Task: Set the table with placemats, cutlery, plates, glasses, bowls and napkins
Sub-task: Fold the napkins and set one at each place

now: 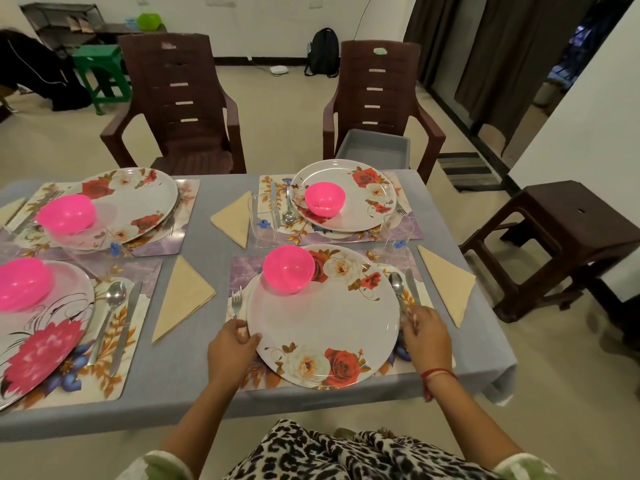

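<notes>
Gripping the left rim of the floral plate (322, 323), lower centre of frame: left hand (230, 344), thumb on top of the rim, fingers curled at the edge. Right hand (426, 332) sits at the plate's right rim, over the handle ends of the spoon (397, 284) and knife (412, 285). Its fingers are blurred; cannot tell whether it holds the rim, the cutlery or nothing.

Plate lies on a placemat (242, 268), with a pink bowl (288, 269) standing on its upper-left part. Fork (237, 299) lies just left of the plate, handle end beside the left hand. Folded napkin (446, 284) lies right of the placemat on the grey tablecloth (194, 375). Clear glass (398, 230) stands just above the placemat's upper-right corner.

Far plate (367, 206), upper centre, carries its own pink bowl. Left chair (180, 98) and right chair (377, 91) stand beyond the table; grey tray (374, 150) rests on the right chair's seat.
</notes>
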